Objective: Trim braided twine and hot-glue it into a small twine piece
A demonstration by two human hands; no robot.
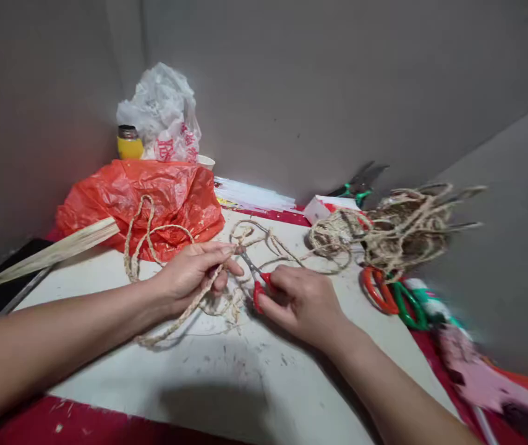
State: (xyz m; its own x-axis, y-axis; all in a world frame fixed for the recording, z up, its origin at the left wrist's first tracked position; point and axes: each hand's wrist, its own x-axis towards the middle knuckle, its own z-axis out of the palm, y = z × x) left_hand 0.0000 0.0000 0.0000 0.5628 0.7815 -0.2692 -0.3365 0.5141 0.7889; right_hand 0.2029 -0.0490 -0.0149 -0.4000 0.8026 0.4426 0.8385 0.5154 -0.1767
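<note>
My left hand [194,272] is closed around a braided straw rope [178,318] that runs from under my palm toward the near left and loops back over the red bag. My right hand [301,300] grips small red-handled scissors [259,285], whose blades point up-left to the rope at my left fingertips. Both hands rest low over a white board [227,371] littered with straw bits.
A red plastic bag [153,201], a white bag [164,117] and a yellow jar [129,143] stand at the back left. A tangle of rope [398,228] lies right, with orange and green scissors [394,296] below it. A flat wooden strip [46,253] lies left.
</note>
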